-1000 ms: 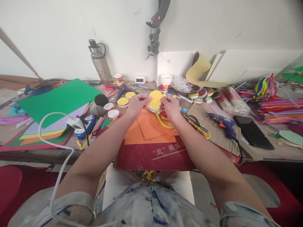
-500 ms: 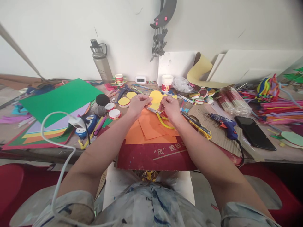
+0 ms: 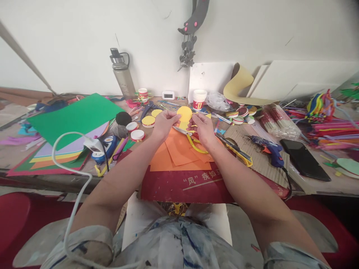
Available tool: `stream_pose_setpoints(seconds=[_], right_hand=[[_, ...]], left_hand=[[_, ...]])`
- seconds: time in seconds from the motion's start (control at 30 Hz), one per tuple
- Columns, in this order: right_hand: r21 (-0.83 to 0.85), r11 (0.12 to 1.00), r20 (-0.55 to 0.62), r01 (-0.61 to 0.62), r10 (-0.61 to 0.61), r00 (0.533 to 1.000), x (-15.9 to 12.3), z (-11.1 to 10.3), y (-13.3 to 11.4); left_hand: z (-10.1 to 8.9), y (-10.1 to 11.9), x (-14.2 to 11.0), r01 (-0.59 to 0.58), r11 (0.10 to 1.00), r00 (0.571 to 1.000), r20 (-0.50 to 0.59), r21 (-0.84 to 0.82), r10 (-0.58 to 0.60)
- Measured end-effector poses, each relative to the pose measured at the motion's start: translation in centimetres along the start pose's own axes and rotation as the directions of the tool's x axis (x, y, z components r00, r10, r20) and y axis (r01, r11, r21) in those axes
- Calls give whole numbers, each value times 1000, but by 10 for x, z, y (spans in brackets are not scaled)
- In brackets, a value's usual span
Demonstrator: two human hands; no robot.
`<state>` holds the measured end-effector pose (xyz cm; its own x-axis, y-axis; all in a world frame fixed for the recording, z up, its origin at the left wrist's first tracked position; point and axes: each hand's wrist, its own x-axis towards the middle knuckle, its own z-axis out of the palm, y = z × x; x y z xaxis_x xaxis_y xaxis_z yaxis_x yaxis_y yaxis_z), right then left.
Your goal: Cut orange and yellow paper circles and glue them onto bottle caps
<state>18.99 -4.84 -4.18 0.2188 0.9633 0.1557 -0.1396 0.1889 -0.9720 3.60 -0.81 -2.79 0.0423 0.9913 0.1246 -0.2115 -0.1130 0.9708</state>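
Note:
Between my two hands is a small round disc of yellow paper [image 3: 184,114], held up above the worktable. My left hand [image 3: 165,123] pinches its left edge between thumb and fingers. At the disc's right edge, the thumb and fingertips of my right hand [image 3: 203,129] are closed on it. Scissors with yellow handles [image 3: 198,146] show just below my right hand, blades pointing left; whether its lower fingers touch them I cannot tell. Under them, orange paper sheets [image 3: 179,151] overlap on a dark red board [image 3: 168,186].
On the left are white and yellow round lids [image 3: 138,135], coloured paper sheets [image 3: 73,116] and a white cable [image 3: 74,205]. A utility knife [image 3: 234,149], a glue gun [image 3: 269,149] and a phone [image 3: 304,158] lie right. Behind stand paper cups [image 3: 199,99] and a bottle [image 3: 122,74].
The camera view has shifted slightly, so the whole scene sits a little further right. Both hands keep hold of the yellow disc, which hardly moves.

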Motion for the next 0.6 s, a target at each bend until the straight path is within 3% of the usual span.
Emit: stream_pose_setpoints(seconds=[0.6], right_hand=[[-144, 984, -91, 102, -116, 989, -4, -1, 3]], left_hand=[[-1, 0, -5, -31, 1000, 993, 114, -5, 31]])
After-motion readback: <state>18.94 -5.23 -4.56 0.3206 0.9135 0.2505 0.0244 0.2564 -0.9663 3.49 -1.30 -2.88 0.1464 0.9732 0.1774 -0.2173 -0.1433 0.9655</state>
